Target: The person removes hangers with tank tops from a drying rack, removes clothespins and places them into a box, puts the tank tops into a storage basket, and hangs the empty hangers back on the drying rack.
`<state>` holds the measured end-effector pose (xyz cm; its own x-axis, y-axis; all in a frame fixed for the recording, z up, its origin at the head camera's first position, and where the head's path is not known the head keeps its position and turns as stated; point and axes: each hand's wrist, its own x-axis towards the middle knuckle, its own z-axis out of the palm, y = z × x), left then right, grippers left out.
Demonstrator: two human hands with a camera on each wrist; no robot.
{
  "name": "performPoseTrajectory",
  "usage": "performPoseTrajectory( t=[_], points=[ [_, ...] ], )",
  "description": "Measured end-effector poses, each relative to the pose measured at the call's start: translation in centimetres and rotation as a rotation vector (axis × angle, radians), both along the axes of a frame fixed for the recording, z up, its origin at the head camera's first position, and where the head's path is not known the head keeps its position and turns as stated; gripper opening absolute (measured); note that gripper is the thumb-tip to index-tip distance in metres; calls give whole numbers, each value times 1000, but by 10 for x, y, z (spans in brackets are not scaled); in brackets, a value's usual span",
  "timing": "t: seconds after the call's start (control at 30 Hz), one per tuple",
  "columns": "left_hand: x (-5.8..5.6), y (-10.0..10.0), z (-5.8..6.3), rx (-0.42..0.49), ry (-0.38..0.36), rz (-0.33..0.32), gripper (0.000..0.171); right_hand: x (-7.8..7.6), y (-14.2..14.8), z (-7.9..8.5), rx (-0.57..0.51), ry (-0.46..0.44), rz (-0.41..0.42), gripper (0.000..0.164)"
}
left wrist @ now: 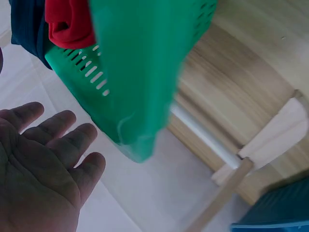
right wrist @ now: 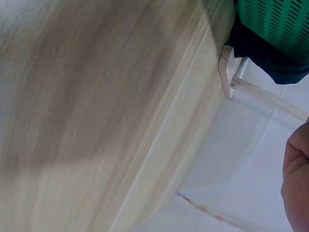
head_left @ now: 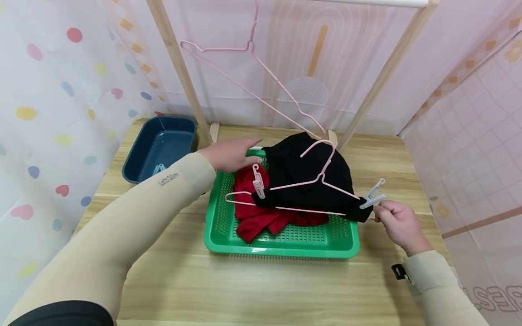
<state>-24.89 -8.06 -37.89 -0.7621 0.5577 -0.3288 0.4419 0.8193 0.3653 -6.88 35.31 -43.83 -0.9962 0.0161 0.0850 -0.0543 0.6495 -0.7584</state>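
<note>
A pink hanger [head_left: 299,184] lies over the green basket [head_left: 281,250], with a black garment [head_left: 302,163] fastened to it. One pale clothespin [head_left: 258,182] grips the cloth at the left. Another clothespin [head_left: 372,194] sits at the right end. My right hand [head_left: 401,227] pinches the hanger's right end, just beyond that clothespin; the fingertips partly cover it. My left hand [head_left: 233,154] is spread above the basket's back left corner, holding nothing, its fingers loosely extended in the left wrist view. Under the black garment, a red garment [head_left: 261,222] lies crumpled in the basket.
A second pink hanger [head_left: 277,81] hangs behind, inside a wooden rack [head_left: 179,63] with a white top bar [head_left: 379,2]. At the back left of the table [head_left: 261,290] stands a dark blue tub [head_left: 163,136] with light blue clothespins [head_left: 159,169] in it.
</note>
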Motion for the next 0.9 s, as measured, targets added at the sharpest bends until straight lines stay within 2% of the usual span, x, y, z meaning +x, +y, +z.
performPoseTrajectory(
  t=[0.13, 0.27, 0.5, 0.73, 0.9],
  points=[
    [-2, 14, 6, -54, 0, -44, 80, 1, -1, 2, -7, 2, 7, 37],
    [-3, 27, 9, -68, 4, -94, 81, 3, -2, 5, -3, 7, 26, 37],
    [-6, 44, 6, -67, 28, -177, 83, 5, -4, 6, -14, 1, 48, 39],
    [-10, 52, 0, -110, 79, -207, 70, 5, -5, 5, -14, 14, 52, 40],
    [-13, 54, -2, -86, 109, -215, 58, 4, -6, 4, -30, 15, 59, 40]
  ],
)
